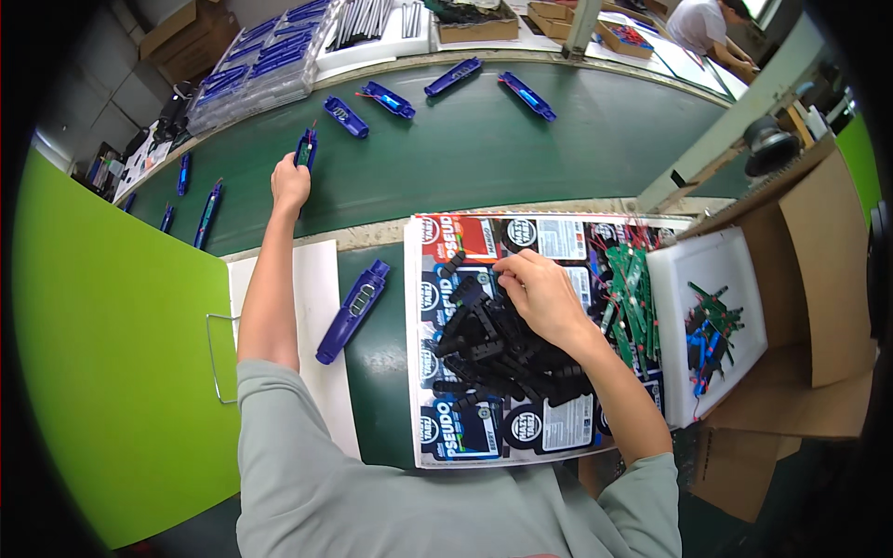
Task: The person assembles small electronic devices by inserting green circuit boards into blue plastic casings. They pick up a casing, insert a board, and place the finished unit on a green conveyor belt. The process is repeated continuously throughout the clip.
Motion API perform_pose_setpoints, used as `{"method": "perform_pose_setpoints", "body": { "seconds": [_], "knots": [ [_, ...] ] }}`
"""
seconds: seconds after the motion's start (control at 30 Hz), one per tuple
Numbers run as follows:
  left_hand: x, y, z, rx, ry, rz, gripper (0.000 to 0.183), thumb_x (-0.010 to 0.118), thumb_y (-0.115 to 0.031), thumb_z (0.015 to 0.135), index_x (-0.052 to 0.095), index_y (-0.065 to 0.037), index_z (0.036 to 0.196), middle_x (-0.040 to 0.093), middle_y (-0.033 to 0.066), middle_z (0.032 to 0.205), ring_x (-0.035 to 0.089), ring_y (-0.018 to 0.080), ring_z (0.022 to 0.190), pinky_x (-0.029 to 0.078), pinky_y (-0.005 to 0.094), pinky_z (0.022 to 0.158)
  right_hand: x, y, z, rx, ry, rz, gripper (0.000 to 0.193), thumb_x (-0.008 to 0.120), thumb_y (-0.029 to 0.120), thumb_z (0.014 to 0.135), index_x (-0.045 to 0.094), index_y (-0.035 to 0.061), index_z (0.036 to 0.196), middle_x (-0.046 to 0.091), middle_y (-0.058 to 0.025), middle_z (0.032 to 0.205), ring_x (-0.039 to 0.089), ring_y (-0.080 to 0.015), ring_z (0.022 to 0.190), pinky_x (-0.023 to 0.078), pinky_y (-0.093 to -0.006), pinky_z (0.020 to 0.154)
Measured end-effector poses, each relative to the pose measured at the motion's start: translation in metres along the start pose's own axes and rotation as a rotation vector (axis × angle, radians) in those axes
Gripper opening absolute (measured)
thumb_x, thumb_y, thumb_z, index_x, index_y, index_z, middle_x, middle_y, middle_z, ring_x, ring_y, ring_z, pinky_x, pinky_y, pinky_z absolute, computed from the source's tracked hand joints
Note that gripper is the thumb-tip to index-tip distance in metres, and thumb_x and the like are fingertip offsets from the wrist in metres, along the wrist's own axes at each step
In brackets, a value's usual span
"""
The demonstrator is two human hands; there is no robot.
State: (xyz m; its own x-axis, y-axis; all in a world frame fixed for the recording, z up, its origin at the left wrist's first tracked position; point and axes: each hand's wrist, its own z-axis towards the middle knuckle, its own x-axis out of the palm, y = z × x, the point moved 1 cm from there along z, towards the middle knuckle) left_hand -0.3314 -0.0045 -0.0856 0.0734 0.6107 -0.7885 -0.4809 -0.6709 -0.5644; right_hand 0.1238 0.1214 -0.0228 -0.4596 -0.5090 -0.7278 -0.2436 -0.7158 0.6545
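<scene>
At eleven o'clock, the left hand point(291, 184) grips a slim blue plastic casing point(307, 149); at one, the right hand point(543, 296) nears black plastic parts point(498, 346), grip unclear.

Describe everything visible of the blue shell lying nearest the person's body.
The blue shell is long and slim, glossy like plastic, with a narrower far end. Toward that end, a recess shows pale rounded shapes in a row. It lies slantwise, far end to the right, on the green surface, its near end over the white board's edge. Neither left hand nor right hand touches it.
</scene>
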Motion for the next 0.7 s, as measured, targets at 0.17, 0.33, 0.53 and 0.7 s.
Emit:
{"method": "perform_pose_setpoints", "body": {
  "seconds": [0.17,0.33,0.53,0.7],
  "knots": [
    [0.006,0.036,0.009,-0.01,0.055,0.328,0.044,0.056,-0.021,0.089,0.063,-0.005,0.129,0.055,0.0239,0.135,0.052,0.0436,0.123,0.044,0.0541,0.103,0.028,0.02,0.048,-0.316,0.094,-0.146,0.015,0.068,0.003,0.08,0.068,0.003,0.095,0.064,-0.0133,0.1,0.059,-0.0323,0.1,0.049,-0.0422,0.086],
    [-0.01,0.03,0.012,-0.039,-0.07,0.381,0.051,0.059,-0.023,0.088,0.057,-0.004,0.136,0.044,0.0266,0.147,0.043,0.0441,0.133,0.036,0.0579,0.108,0.043,0.025,0.064,-0.376,0.358,-0.36,0.021,0.078,0.014,0.076,0.072,0.0074,0.095,0.064,-0.007,0.099,0.057,-0.0269,0.103,0.046,-0.0407,0.09],
    [0.017,-0.044,0.041,0.15,-0.178,0.095,0.041,0.057,-0.026,0.093,0.062,-0.005,0.128,0.059,0.0217,0.12,0.059,0.0379,0.112,0.048,0.0472,0.098,0.035,0.027,0.062,-0.389,0.101,-0.303,0.021,0.072,0.008,0.081,0.063,0.0033,0.1,0.063,-0.0102,0.092,0.061,-0.0288,0.087,0.049,-0.0386,0.077],
    [0.066,-0.058,0.071,-0.157,-0.104,0.117,0.043,0.057,-0.04,0.096,0.062,-0.008,0.125,0.059,0.0235,0.123,0.059,0.0442,0.114,0.05,0.0549,0.095,-0.003,0.009,0.038,0.043,-0.142,0.143,0.017,0.057,-0.002,0.084,0.063,-0.001,0.101,0.061,-0.0153,0.085,0.062,-0.0306,0.076,0.05,-0.0398,0.069]
  ]
}}
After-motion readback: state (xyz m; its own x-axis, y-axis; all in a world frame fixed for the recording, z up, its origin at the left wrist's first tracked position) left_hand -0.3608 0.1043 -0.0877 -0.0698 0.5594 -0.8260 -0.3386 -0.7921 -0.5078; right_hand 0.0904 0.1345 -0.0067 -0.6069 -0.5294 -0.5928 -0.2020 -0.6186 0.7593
